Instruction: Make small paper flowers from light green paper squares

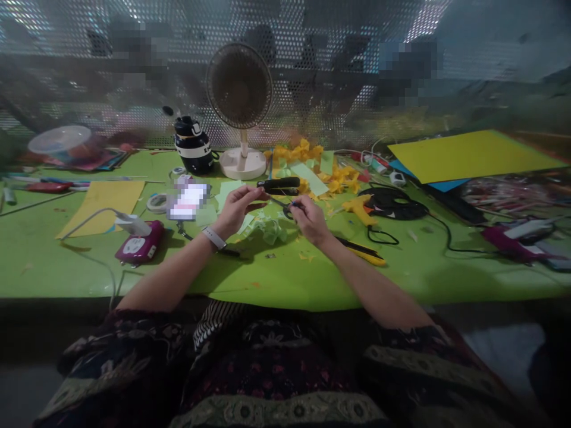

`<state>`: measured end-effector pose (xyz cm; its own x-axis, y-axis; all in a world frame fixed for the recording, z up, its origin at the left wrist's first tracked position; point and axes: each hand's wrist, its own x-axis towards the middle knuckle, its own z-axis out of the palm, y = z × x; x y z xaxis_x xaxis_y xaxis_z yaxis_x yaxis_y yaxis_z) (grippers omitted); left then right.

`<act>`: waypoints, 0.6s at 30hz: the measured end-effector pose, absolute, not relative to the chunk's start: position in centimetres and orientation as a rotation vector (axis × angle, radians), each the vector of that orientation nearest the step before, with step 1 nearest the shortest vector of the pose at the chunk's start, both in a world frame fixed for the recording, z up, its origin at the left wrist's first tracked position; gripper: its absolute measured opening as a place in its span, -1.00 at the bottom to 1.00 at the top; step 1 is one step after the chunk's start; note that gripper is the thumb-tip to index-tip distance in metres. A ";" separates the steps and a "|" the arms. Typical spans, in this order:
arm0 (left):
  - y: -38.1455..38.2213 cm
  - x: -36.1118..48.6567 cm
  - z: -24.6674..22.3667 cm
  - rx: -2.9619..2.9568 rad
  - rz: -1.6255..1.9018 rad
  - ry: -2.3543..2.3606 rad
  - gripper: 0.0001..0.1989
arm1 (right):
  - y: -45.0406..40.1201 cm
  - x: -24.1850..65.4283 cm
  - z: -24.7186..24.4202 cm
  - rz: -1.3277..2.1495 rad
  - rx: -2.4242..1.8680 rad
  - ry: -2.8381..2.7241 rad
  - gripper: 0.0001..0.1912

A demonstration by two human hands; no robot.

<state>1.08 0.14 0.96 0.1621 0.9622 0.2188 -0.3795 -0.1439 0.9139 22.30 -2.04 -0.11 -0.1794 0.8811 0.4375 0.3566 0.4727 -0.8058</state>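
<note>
My right hand (pixel 308 219) is closed on the handles of small dark scissors (pixel 285 208), whose blades point left toward my other hand. My left hand (pixel 241 208), with a pale watch strap at the wrist, has its thumb and fingers pinched together; what they hold is too small to make out. Below and between the hands lie light green cut paper pieces (pixel 270 229). A black stapler-like tool (pixel 281 183) rests just behind them on the green table (pixel 267 279).
A fan (pixel 243 163) and a black bottle (pixel 195 148) stand at the back. Yellow paper flowers (pixel 343 178) lie behind my right hand. To the right are a yellow glue gun (pixel 359 208) and a yellow cutter (pixel 363 252); a purple power adapter (pixel 141 244) sits left.
</note>
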 end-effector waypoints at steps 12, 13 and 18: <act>-0.5 1.3 0.6 1.200 0.946 0.570 -0.67 | -3.2 21.8 2.0 1.395 -0.866 -1.519 -0.58; -0.5 1.3 0.5 1.207 0.936 0.565 -0.66 | -3.3 21.8 2.1 1.461 -0.858 -1.525 -0.56; -0.6 1.4 0.3 1.237 0.892 0.564 -0.67 | -3.8 21.3 1.8 1.658 -0.853 -1.400 -0.56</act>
